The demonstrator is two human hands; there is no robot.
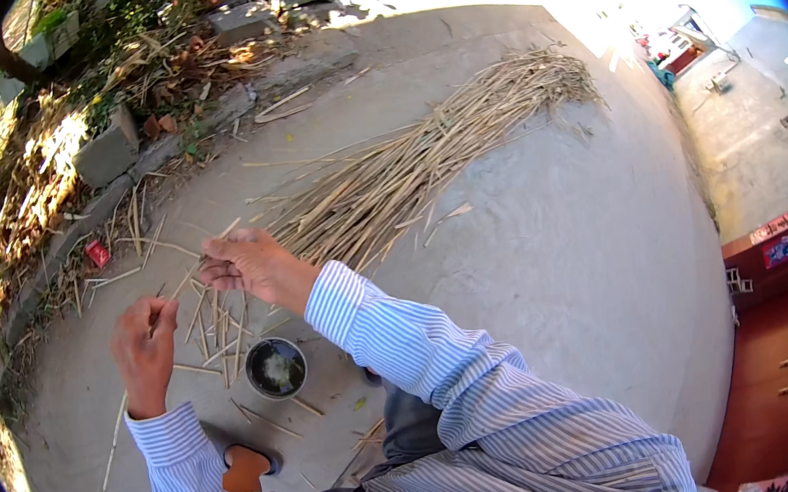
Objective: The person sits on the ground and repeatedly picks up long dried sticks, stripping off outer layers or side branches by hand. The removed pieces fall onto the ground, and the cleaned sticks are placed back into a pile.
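What the left hand [144,347] pinches at left centre is too thin to make out. The right hand [249,264] grips a reed strip [184,283] in closed fingers. Below them: cut sticks [218,332], a dark cup [276,368]. A reed bundle [423,159] fans toward the upper right.

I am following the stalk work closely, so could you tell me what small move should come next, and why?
Probably draw the two hands apart along the thin stalk. The right hand pinches its upper end and the left hand grips lower down, so the stalk spans between them above the short cut pieces beside the dark bowl.
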